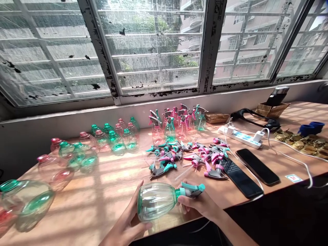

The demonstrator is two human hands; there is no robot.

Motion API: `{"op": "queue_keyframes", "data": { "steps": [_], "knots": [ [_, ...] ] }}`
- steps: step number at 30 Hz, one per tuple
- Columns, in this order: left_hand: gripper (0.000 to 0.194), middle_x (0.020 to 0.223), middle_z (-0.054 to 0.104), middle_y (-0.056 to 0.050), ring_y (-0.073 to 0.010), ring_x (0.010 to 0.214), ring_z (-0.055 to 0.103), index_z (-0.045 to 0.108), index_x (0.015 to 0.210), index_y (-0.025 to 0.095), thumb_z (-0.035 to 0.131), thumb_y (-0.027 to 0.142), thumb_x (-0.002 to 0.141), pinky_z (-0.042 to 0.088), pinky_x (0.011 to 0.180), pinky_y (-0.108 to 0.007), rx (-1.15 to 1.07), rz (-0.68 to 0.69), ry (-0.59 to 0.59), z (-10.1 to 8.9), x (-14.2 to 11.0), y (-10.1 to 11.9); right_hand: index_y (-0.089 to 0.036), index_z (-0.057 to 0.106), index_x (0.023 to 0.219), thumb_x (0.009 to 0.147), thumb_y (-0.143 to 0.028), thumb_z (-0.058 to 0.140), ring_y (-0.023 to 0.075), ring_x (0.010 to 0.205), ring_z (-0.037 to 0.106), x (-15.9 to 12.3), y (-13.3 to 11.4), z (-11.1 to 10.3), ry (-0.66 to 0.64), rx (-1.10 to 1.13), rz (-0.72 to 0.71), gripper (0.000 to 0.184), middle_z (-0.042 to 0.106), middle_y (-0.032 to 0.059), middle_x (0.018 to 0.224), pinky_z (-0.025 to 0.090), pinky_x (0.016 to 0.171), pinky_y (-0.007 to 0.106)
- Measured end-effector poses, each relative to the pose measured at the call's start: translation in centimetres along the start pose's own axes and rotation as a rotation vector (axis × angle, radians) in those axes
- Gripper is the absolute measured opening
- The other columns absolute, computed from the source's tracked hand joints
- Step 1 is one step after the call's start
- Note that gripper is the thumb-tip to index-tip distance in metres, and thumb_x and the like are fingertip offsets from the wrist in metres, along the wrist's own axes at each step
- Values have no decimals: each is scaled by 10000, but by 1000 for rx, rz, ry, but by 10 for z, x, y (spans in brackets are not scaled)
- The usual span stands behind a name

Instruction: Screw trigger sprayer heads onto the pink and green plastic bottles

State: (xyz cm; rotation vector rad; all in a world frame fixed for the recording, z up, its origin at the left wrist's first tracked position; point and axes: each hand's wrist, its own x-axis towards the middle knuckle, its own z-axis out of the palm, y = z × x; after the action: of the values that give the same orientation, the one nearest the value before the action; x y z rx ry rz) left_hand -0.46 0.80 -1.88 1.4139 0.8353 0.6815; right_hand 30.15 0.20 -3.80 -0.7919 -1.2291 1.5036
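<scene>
A green see-through spray bottle [156, 201] lies sideways between my two hands above the table's front edge. My left hand [133, 217] wraps round its base end. At the neck, my right hand [193, 205] grips the teal and grey spray head [191, 190], which sits on the bottle's mouth. The right fingertips are partly hidden behind the neck. Just beyond the bottle lies a loose pile of trigger spray heads, some teal [164, 168] and some pink [216, 171], with thin clear tubes.
Bottles without spray heads [84, 159] stand along the left. Several bottles with heads fitted [169, 130] stand by the window wall. Two phones [257, 165], a power strip [241, 136] with white cables, a black strap-like item [256, 118] and brass-coloured parts [302, 141] lie to the right.
</scene>
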Motion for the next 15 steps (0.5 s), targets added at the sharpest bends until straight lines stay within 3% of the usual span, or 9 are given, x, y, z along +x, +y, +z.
{"op": "queue_keyframes", "data": {
  "steps": [5, 8, 11, 15],
  "knots": [
    [1129, 1840, 125, -22, -404, 1668, 151, -50, 1702, 428, 789, 468, 948, 116, 1347, -584, -15, -6, 24, 1, 2, -4, -222, 557, 850, 781, -577, 913, 134, 534, 611, -1, -5, 2, 6, 19, 40, 507, 690, -46, 625, 488, 545, 278],
    [1123, 1838, 149, -36, -407, 1675, 101, 58, 1719, 387, 819, 516, 903, 105, 1356, -567, -43, 28, 33, -3, 3, -15, -216, 572, 863, 745, -547, 946, 130, 542, 594, -2, -11, 5, 19, 27, 70, 513, 694, -40, 641, 487, 558, 279],
    [1000, 1813, 256, -60, -403, 1672, 132, 180, 1718, 347, 774, 533, 935, 129, 1361, -557, -41, 60, 42, -4, 4, -18, -212, 584, 860, 734, -505, 961, 132, 544, 588, -3, -13, 6, 21, 15, 64, 494, 685, -39, 641, 475, 559, 281],
    [950, 1825, 218, -27, -374, 1676, 137, 157, 1714, 387, 753, 460, 978, 173, 1356, -526, -36, 68, 22, 0, 4, -9, -208, 594, 871, 776, -525, 924, 142, 554, 604, -4, -11, 3, 22, -15, 34, 467, 722, -10, 689, 464, 559, 297]
  ]
}}
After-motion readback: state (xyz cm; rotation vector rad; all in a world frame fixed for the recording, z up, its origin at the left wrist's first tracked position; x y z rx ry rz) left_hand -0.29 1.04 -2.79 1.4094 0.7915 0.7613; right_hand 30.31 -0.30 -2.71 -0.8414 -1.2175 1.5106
